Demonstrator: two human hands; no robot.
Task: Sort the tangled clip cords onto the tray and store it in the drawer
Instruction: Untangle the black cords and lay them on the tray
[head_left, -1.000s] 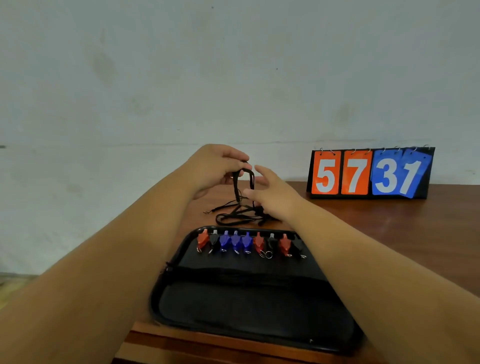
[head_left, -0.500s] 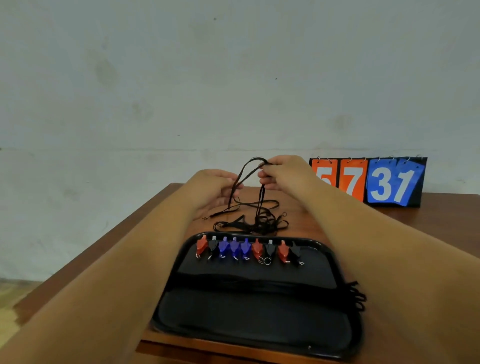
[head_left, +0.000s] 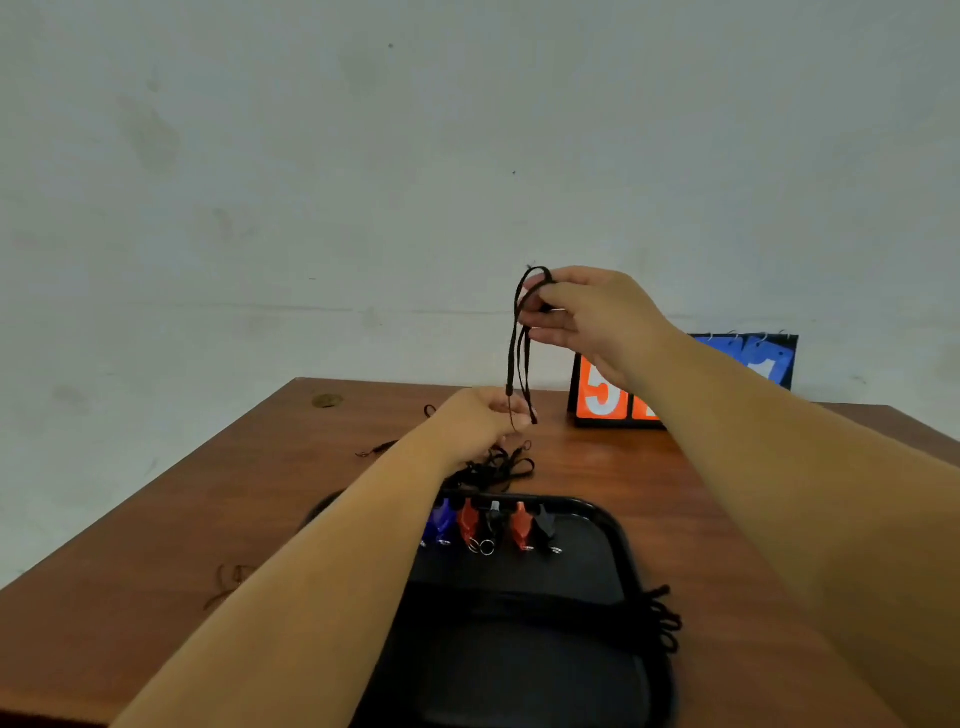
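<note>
Right side: right hand (head_left: 576, 312) raised, fingers pinching the top loop of one black cord (head_left: 519, 358), which hangs straight down.
Left side: left hand (head_left: 483, 421) at 6 o'clock of the right hand, fingers closed on the cord's lower end.
Unsorted stock: tangle (head_left: 498, 467) heaped on the worktop (head_left: 260, 493), at 12 o'clock just beyond the tray (head_left: 615, 525).
Sorted stock: clips (head_left: 488, 525) in a row along the tray's far edge; cord loops (head_left: 662, 618) overhang its 3 o'clock rim.
Risk, snag: if the cord's tail is caught in the tangle, lifting could drag the heap or tighten a knot.
Risk, placement: laying the cord down carelessly could knock the clips out of line.
Risk, storage: the overhanging loops could catch on the drawer, which is not in view.
</note>
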